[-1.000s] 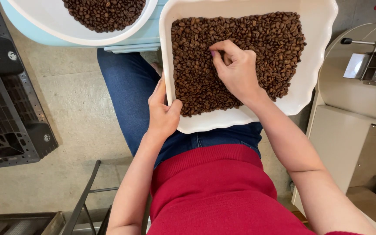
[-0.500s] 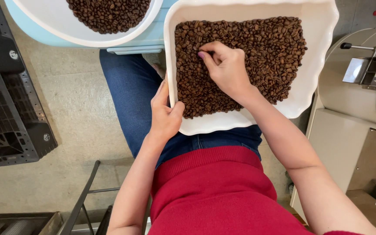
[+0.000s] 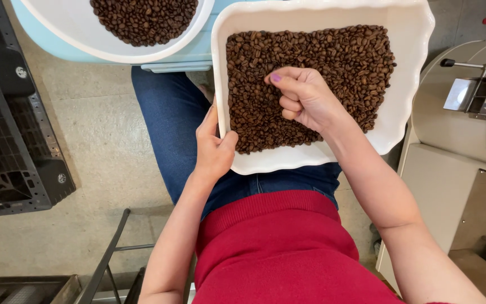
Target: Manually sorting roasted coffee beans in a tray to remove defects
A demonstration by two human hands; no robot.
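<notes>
Clamped on the near-left corner of the white tray [image 3: 412,73] resting on the lap, the left hand [image 3: 214,152] steadies it while the right hand [image 3: 305,98], fingers curled loosely, rests on the coffee beans [image 3: 333,56] inside that tray.

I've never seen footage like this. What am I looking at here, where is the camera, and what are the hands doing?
There is no machine doing the work: these are a person's own two bare hands. The picture comes from a camera worn on the head, looking straight down, so you see red top, blue jeans and the floor below.

On the lap rests a white square dish with a wavy rim, filled with brown coffee beans. The left hand grips the dish's near left edge. The right hand lies on the beans with fingers curled; whether it pinches a bean I cannot tell.

Further off, a white round bowl holds more beans. A black plastic crate lies on the floor at the left, and a metal machine stands at the right.
</notes>
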